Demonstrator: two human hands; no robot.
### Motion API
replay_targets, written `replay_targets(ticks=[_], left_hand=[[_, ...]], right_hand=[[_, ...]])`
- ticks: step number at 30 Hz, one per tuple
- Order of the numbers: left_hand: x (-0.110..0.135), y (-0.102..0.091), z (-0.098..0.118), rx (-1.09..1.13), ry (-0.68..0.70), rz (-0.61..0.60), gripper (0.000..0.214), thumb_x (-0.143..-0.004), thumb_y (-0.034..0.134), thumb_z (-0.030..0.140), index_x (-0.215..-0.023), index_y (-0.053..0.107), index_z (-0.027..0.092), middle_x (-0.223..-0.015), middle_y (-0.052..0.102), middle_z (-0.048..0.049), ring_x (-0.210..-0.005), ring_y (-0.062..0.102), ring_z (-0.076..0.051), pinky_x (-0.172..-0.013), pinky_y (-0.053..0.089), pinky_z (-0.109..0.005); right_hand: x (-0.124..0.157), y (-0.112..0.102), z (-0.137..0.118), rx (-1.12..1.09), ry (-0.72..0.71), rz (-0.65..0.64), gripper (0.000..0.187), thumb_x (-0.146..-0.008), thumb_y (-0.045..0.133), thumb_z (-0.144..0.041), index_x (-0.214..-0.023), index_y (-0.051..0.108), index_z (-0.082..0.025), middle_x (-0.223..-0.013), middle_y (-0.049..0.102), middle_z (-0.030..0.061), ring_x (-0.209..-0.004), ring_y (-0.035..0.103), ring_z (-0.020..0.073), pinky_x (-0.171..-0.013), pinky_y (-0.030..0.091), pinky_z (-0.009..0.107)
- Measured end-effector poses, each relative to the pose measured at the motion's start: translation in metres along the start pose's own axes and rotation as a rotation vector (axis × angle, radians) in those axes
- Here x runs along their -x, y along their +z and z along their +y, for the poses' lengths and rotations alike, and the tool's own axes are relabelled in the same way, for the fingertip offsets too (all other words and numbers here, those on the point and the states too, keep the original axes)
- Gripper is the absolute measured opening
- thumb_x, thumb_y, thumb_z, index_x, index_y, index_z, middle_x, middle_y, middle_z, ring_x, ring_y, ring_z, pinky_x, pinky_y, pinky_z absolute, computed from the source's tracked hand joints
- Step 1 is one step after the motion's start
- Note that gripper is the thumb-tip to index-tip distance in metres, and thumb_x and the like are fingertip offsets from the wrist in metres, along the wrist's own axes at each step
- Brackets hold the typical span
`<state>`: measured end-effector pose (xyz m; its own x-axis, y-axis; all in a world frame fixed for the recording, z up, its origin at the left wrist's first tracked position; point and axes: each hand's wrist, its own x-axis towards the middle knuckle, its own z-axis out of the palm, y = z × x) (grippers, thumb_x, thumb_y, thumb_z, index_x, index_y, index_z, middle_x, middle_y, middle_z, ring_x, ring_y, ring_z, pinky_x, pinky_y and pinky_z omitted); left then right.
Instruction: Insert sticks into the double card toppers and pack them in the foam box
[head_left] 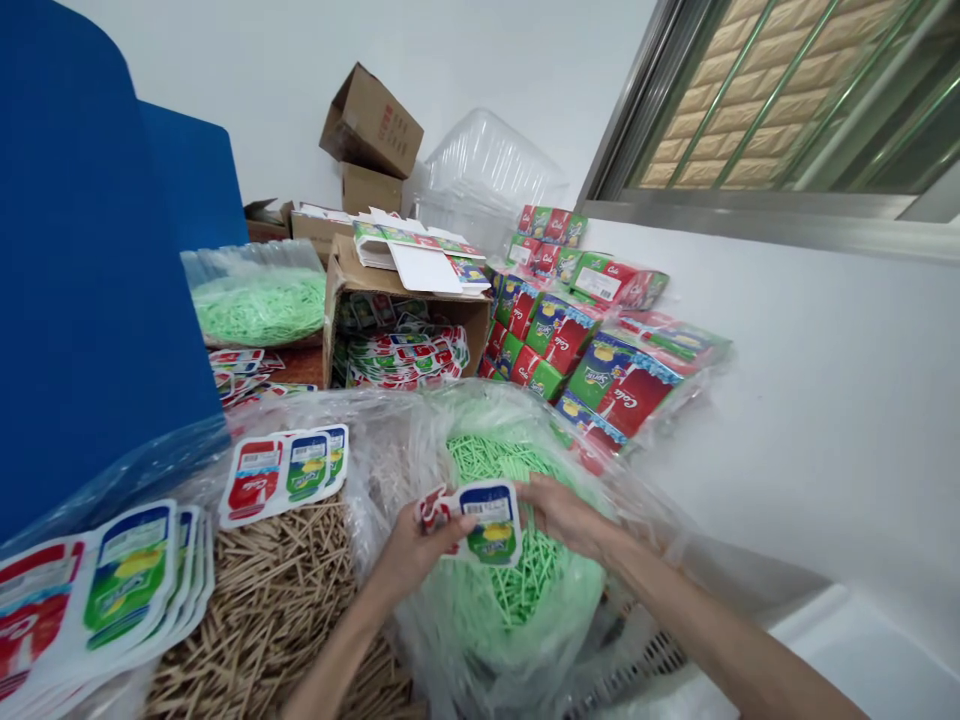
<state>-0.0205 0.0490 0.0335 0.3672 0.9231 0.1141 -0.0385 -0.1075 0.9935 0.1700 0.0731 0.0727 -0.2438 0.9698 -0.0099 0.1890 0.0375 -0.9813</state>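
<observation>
My left hand (416,545) and my right hand (562,515) both pinch one flat printed packet (480,520) with red, blue and green panels, left hand at its red end, right hand at its blue-green end. The packet hovers over an open clear plastic bag (420,440) filled with thin green sticks (517,580). A second bag to the left holds brown wooden sticks (270,600). One loose printed packet (285,472) lies on top of them.
A stack of printed packets (105,590) lies at the lower left beside a blue panel (82,300). Behind are a cardboard box of packets (401,340), another bag of green sticks (259,300), wrapped colourful cartons (600,350) against the white wall, and clear trays (487,160).
</observation>
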Motion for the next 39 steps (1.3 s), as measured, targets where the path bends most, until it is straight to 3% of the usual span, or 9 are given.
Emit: replay_targets(ticks=[3, 6, 10, 15, 19, 23, 27, 34, 39], left_hand=[[0.021, -0.008, 0.007, -0.087, -0.018, -0.044, 0.022, -0.073, 0.065, 0.034, -0.068, 0.063, 0.013, -0.056, 0.052, 0.0042, -0.055, 0.046, -0.011, -0.053, 0.037, -0.020], [0.038, -0.016, 0.012, -0.286, 0.019, -0.085, 0.012, -0.074, 0.063, 0.025, -0.069, 0.064, 0.014, -0.061, 0.052, 0.0044, -0.057, 0.045, -0.010, -0.054, 0.035, -0.019], [0.054, -0.043, 0.015, -0.368, 0.033, 0.097, 0.015, -0.076, 0.061, 0.028, -0.068, 0.063, 0.016, -0.061, 0.055, 0.0032, -0.057, 0.047, -0.012, -0.054, 0.036, -0.019], [0.072, -0.067, 0.012, -0.265, -0.084, 0.144, 0.022, -0.074, 0.063, 0.035, -0.065, 0.064, 0.014, -0.058, 0.057, 0.0025, -0.055, 0.049, -0.013, -0.053, 0.039, -0.021], [0.090, -0.062, -0.004, -0.167, -0.134, 0.212, 0.028, -0.072, 0.066, 0.043, -0.067, 0.064, 0.015, -0.063, 0.063, 0.0004, -0.061, 0.055, -0.015, -0.058, 0.045, -0.021], [0.106, -0.056, -0.028, 0.099, -0.340, 0.493, 0.038, -0.060, 0.073, 0.055, -0.062, 0.061, 0.018, -0.058, 0.067, 0.0009, -0.061, 0.063, -0.020, -0.056, 0.052, -0.025], [0.110, -0.047, -0.041, 0.266, -0.551, 0.688, 0.046, -0.051, 0.079, 0.053, -0.076, 0.066, 0.017, -0.059, 0.071, -0.0006, -0.064, 0.069, -0.024, -0.059, 0.056, -0.030], [0.107, -0.024, -0.060, 0.192, -0.657, 0.685, 0.048, -0.048, 0.078, 0.057, -0.067, 0.066, 0.015, -0.046, 0.066, 0.0003, -0.047, 0.065, -0.022, -0.044, 0.052, -0.027], [0.105, -0.022, -0.057, 0.240, -0.653, 0.674, 0.053, -0.042, 0.078, 0.059, -0.068, 0.068, 0.014, -0.056, 0.072, -0.0023, -0.059, 0.068, -0.024, -0.053, 0.055, -0.028]], right_hand=[[-0.030, 0.017, -0.024, -0.315, 0.083, -0.119, 0.020, -0.073, 0.066, -0.037, -0.073, 0.058, -0.019, -0.063, 0.053, -0.0037, -0.054, 0.050, 0.0089, -0.056, 0.044, 0.024], [-0.052, 0.056, -0.043, -0.473, 0.120, -0.280, 0.020, -0.072, 0.067, -0.033, -0.078, 0.057, -0.017, -0.065, 0.052, -0.0044, -0.057, 0.051, 0.0081, -0.061, 0.045, 0.024], [-0.059, 0.121, -0.049, -0.566, 0.191, -0.530, 0.025, -0.066, 0.073, -0.031, -0.078, 0.060, -0.013, -0.064, 0.056, -0.0014, -0.057, 0.054, 0.0104, -0.058, 0.045, 0.025], [-0.039, 0.163, -0.021, -0.665, 0.122, -0.479, 0.039, -0.062, 0.074, -0.047, -0.082, 0.057, -0.018, -0.064, 0.052, -0.0045, -0.056, 0.052, 0.0105, -0.056, 0.042, 0.024], [-0.010, 0.150, 0.009, -0.624, 0.002, -0.225, 0.038, -0.070, 0.068, -0.054, -0.085, 0.057, -0.020, -0.066, 0.050, -0.0050, -0.059, 0.047, 0.0104, -0.061, 0.039, 0.023], [0.020, 0.123, 0.036, -0.173, -0.162, 0.028, 0.033, -0.087, 0.047, -0.053, -0.085, 0.057, -0.021, -0.069, 0.050, -0.0024, -0.065, 0.048, 0.0141, -0.066, 0.038, 0.027], [0.042, 0.108, 0.058, 0.069, -0.190, 0.117, 0.034, -0.094, 0.033, -0.050, -0.082, 0.051, -0.023, -0.068, 0.046, -0.0022, -0.065, 0.047, 0.0152, -0.066, 0.038, 0.028], [0.060, 0.103, 0.084, 0.110, -0.136, 0.172, 0.035, -0.094, 0.030, -0.049, -0.094, 0.053, -0.023, -0.070, 0.050, -0.0010, -0.066, 0.052, 0.0159, -0.067, 0.043, 0.026], [0.062, 0.102, 0.086, 0.130, -0.147, 0.204, 0.035, -0.095, 0.032, -0.046, -0.092, 0.056, -0.022, -0.068, 0.052, -0.0012, -0.064, 0.054, 0.0149, -0.064, 0.046, 0.025]])
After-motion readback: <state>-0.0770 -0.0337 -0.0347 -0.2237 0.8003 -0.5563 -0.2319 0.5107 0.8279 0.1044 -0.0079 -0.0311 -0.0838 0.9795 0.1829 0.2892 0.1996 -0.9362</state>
